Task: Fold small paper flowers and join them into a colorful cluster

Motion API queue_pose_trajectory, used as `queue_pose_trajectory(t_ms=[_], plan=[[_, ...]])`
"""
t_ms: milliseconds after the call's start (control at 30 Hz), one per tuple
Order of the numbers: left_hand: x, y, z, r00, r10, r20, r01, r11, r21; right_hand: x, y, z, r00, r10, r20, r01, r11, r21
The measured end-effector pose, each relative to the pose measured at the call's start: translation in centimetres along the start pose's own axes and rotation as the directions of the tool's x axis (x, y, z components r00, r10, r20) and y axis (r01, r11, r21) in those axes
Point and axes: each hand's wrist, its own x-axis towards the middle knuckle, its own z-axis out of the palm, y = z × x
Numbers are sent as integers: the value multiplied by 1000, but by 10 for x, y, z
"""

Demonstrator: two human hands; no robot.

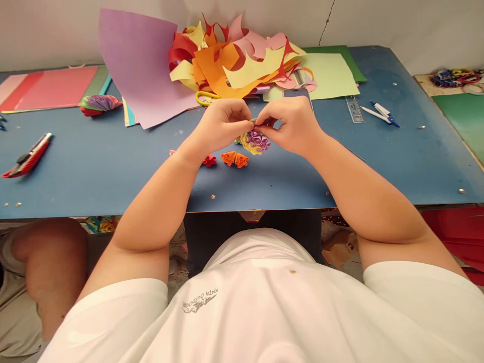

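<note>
Fingertip to fingertip, my left hand [227, 121] and my right hand [289, 123] pinch a small light-green paper piece [254, 121] between them. The fingers cover most of it. Just below them is a cluster of curled purple and yellow paper flowers [256, 143]; whether it is joined to the pinched piece I cannot tell. On the blue table [280, 186] nearer me lie orange paper flowers [235, 159], with a red paper flower [209, 160] to their left, partly behind my left forearm.
Behind my hands are a heap of paper scraps [217, 63], yellow-handled scissors [206, 97] and a phone [297, 93]. A utility knife [29, 156] and a multicoloured paper ball [99, 104] lie left; pens [383, 113] and a clear ruler [354, 109] right. Another person's limb [53, 267] shows lower left.
</note>
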Motion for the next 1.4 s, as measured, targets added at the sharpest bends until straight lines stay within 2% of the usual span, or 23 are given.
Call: queue_pose_trajectory(t_ms=[200,333,600,900,1033,1167,1233,1400], plan=[[-1,1,-1,996,73,44,-77,992,103,-2,-9,1,999,39,-34,-39,999,2],[-1,4,-2,999,37,21,-38,998,57,-3,-10,3,993,95,-68,-90,993,74],[1,2,-5,998,53,32,-55,996,65,-5,-3,8,978,182,-105,-154,961,228],[1,-6,-4,980,197,-19,-187,952,243,-6,2,17,974,196,-116,-163,955,249],[0,-4,-4,974,225,16,-219,923,316,-5,3,17,973,190,-129,-154,957,246],[8,-11,-5,944,321,72,-320,845,428,-3,-4,7,973,209,-99,-179,951,250],[14,-17,-6,915,394,90,-387,792,471,-2,-10,2,973,222,-58,-200,945,259],[21,-26,-7,870,474,134,-477,743,470,-1,-14,-4,967,252,-31,-233,931,279]])
